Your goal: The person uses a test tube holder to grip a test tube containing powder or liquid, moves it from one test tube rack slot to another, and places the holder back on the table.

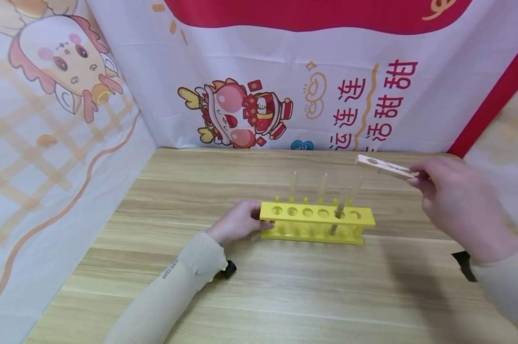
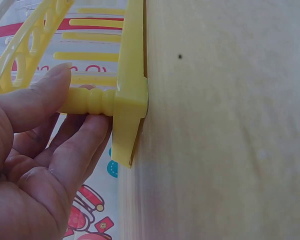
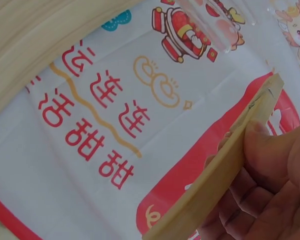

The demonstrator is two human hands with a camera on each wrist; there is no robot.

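A yellow test tube rack [image 1: 319, 239] stands on the table, and my left hand [image 1: 241, 222] grips its left end. In the left wrist view, the thumb and fingers [image 2: 85, 145] curl about the rack's end post [image 2: 92, 101]. One glass test tube [image 1: 339, 208] leans slightly in a hole toward the rack's right side. Three more clear tubes, among them this left one [image 1: 293, 184], stand on the rear pegs. My right hand [image 1: 465, 205] pinches a wooden test tube holder [image 1: 383, 167] above and to the right of the rack, apart from the tubes.
The wood-grain table [image 1: 284, 296] backs onto a printed cloth wall [image 1: 259, 52], with another printed cloth [image 1: 69, 167] along the left side. A black piece [image 1: 228, 269] shows at the left wrist, and another [image 1: 465, 265] by the right wrist.
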